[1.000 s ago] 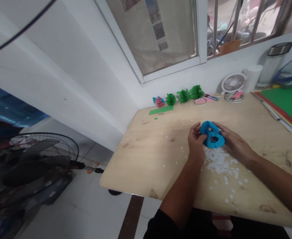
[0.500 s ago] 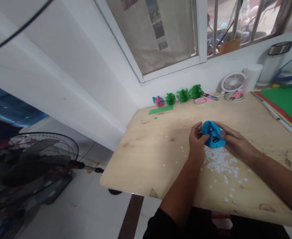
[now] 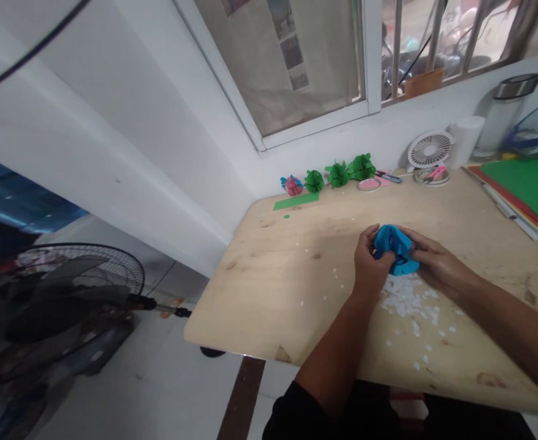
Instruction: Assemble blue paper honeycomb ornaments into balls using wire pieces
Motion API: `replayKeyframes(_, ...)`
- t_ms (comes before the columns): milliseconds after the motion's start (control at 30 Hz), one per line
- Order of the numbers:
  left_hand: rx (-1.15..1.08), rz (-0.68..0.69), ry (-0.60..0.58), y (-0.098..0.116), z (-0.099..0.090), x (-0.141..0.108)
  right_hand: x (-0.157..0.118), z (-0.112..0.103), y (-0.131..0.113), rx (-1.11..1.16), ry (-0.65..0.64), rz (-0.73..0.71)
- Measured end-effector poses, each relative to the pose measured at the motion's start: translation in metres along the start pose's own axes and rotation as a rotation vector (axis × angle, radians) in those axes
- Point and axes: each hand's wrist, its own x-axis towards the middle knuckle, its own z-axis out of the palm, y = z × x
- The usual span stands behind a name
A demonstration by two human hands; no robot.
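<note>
A blue folded paper craft (image 3: 394,244) with several curved layers is held above the table between both hands. My left hand (image 3: 370,256) grips its left side, the thumb pressed onto the front folds. On the right edge, my right hand (image 3: 434,260) is closed with the fingers behind the paper. Just below lies a scattered heap of small white paper bits (image 3: 409,299). Some of the craft's inner folds are hidden by the left thumb.
Along the wall stand several green paper crafts (image 3: 338,175) and a pink-and-blue one (image 3: 292,185). A green paper strip (image 3: 296,201) lies before them. Tape rolls (image 3: 431,176), a small white fan (image 3: 430,150) and coloured paper sheets (image 3: 526,189) sit at the back right.
The blue paper craft has turned and its front opening has narrowed between the hands. My left hand has shifted slightly right, its thumb now farther over the folds.
</note>
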Motion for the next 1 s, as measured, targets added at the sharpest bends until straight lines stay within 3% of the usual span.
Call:
replayKeyframes(333,0.088,0.076,0.038,-0.006,0.002,0.0,0.001,-0.004,0.003,-0.032,-0.005,-0.016)
replayKeyframes(700,-0.206,-0.132,0.094,0.007,-0.001,0.004,0.001,-0.002,-0.003,0.044,0.018,0.027)
replayKeyframes(1000,-0.367,-0.247,0.085,0.009,-0.009,0.011,0.001,-0.006,-0.003,-0.007,-0.052,-0.032)
